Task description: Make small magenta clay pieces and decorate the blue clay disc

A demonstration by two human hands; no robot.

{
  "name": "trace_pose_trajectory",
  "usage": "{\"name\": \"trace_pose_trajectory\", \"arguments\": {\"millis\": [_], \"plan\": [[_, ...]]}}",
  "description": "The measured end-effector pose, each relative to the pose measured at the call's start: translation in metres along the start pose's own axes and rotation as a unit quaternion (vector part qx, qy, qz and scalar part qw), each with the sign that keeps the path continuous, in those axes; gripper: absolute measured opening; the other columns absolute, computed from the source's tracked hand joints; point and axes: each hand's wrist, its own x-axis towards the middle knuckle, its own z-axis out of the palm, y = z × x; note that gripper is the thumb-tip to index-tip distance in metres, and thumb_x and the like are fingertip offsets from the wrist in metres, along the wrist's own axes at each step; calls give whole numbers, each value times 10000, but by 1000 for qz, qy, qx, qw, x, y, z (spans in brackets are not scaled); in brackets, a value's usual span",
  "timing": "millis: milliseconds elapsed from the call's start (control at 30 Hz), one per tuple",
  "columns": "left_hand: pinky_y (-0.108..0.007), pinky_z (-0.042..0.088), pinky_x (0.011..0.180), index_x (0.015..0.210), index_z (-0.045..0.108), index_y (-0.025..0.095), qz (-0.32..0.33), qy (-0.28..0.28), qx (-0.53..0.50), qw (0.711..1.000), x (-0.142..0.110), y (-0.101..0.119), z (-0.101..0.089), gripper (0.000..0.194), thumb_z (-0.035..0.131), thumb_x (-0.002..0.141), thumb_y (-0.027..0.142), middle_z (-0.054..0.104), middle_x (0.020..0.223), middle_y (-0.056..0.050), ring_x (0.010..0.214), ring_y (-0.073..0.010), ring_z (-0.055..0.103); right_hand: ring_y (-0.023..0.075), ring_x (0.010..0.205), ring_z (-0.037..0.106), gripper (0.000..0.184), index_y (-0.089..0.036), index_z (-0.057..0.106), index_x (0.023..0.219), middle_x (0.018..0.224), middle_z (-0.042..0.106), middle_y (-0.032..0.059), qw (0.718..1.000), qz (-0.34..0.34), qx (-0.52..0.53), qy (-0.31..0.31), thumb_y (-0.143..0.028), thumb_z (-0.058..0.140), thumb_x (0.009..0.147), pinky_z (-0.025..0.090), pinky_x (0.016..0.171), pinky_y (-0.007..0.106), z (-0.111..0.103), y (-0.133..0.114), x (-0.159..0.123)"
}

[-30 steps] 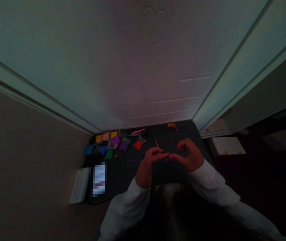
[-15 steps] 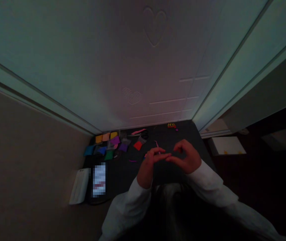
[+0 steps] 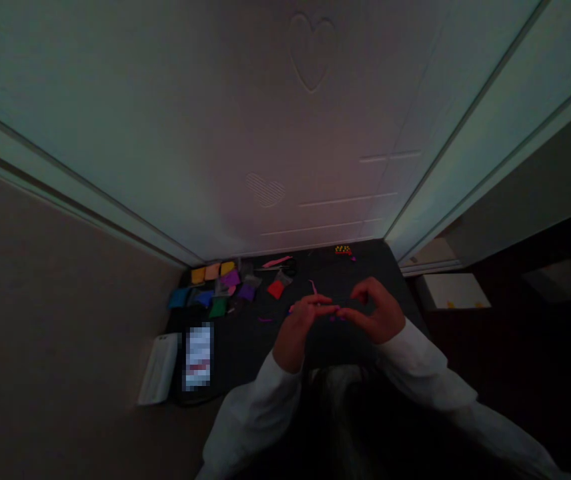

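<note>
Purple bits (image 3: 332, 319) just beside right hand (image 3: 379, 313), grip wide; left hand (image 3: 296, 328) grip unclear.

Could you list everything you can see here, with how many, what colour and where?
Table: one, dark, against the wall
Wall: pale, ahead
Heart outlines: two, pale, on wall
Packets: several, mixed colours, table's left and middle
Scissors: one, dark handles, far side
Strip: pink, beside scissors
Curved tool: one, pink, by left hand
Beaded-looking piece: one, red-yellow, far right
Small bits: few, purple, near fingertips
Blurred screen: one, bright, near left
Case-like object: one, white, left edge
Box: one, white, right of table
Left hand, right hand: bare, fingertips close together
Sleeves: two, white
</note>
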Motion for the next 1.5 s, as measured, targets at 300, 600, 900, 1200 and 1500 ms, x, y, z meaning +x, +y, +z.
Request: {"name": "trace_pose_trajectory", "arguments": {"millis": [300,600,900,1200,1500], "plan": [[-247,389,695,837,566,174,-146,17,-160,976,1,6,9,204,481,672,259,579,832,-32,762,-133,522,101,568,412,275,-188,446,684,610,420,-19,1000,9,8,-9,-395,577,559,338,559,257,3,-1,-1],[-232,402,650,777,568,170,-158,38,-192,968,4,5,12,165,520,636,240,602,748,-11,694,-116,534,101,559,409,251,-189,448,679,600,415,-20,1000,8,23,-9,-378,572,570,341,545,254,4,1,-2],[-235,388,649,837,533,166,-140,81,-148,976,3,0,8,218,517,636,250,570,763,-21,700,-117,517,119,665,446,253,-212,513,887,717,479,17,998,-55,11,-41,-304,517,652,349,623,277,-2,-3,-3],[-244,368,661,960,407,169,-103,68,-147,981,2,4,9,324,500,652,201,533,703,-3,676,-103,494,139,763,452,240,-242,556,883,799,498,31,992,-101,-64,-47,-282,501,653,305,677,298,2,-5,-7],[-262,365,688,1020,380,180,-103,66,-160,980,3,5,11,411,519,633,202,529,708,-2,693,-110,496,134,736,452,157,-222,575,776,763,501,21,991,-105,-70,-46,-252,491,648,295,670,292,3,-7,-7]]}}
